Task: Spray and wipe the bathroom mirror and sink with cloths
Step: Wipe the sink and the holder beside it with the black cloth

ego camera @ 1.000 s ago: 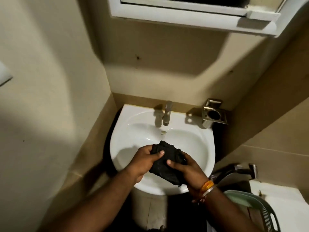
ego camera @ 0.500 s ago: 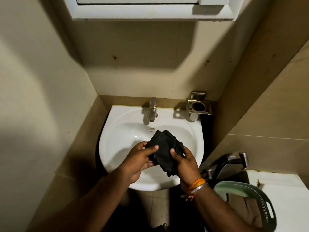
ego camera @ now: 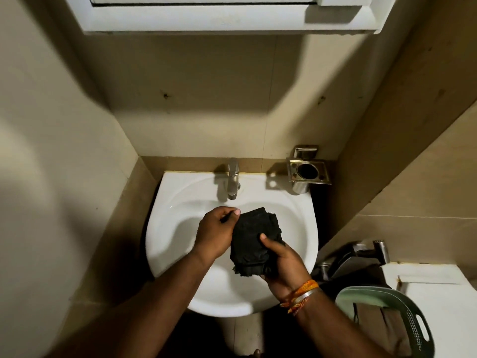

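A bunched black cloth hangs over the bowl of the white sink. My right hand grips its lower right part, thumb on top. My left hand pinches the cloth's upper left edge between thumb and curled fingers. The chrome tap stands at the back of the sink. Only the white bottom frame of the mirror cabinet shows at the top of the view; the glass is almost out of sight.
A steel tumbler holder is fixed to the wall at the sink's back right. A green plastic basket sits low on the right beside a white surface. A chrome hand sprayer hangs on the right wall. Walls close in on both sides.
The camera has tilted down, so the mirror frame sits higher. Both hands have kept the cloth over the basin while working it; the left hand has shifted to its upper left edge.
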